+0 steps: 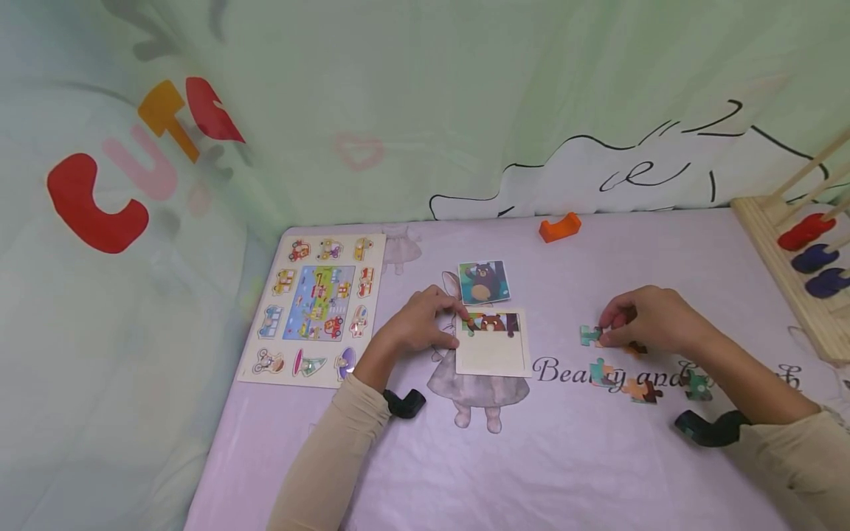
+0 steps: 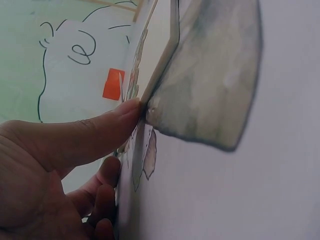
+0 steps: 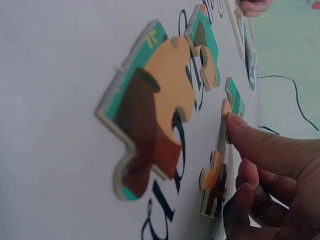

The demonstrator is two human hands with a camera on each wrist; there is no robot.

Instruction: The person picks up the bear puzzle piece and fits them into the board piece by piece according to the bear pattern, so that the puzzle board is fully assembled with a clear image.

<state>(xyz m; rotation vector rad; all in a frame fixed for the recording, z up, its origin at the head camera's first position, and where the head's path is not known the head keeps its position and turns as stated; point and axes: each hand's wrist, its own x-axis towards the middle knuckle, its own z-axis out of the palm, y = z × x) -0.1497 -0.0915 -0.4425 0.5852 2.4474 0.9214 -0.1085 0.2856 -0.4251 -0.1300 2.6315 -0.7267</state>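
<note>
My left hand (image 1: 425, 318) holds the left edge of a cream jigsaw board (image 1: 493, 358), its thumb against the rim in the left wrist view. A strip of bear-picture pieces (image 1: 493, 322) fills the board's top; the lower part is bare. Over to the right, my right hand (image 1: 654, 317) pinches a teal and orange puzzle piece (image 3: 236, 97) between thumb and fingers, low over the cloth. Close by lie several loose pieces: a teal and orange one (image 1: 603, 372), an orange and brown one (image 1: 644, 391), a green one (image 1: 697, 385) and one partly under the hand (image 3: 215, 185).
A bear picture card (image 1: 483, 282) lies just behind the board. On the left is a vehicle peg puzzle (image 1: 265, 276). An orange block (image 1: 560, 227) sits near the back, and a wooden bead frame (image 1: 790, 287) stands at the right edge.
</note>
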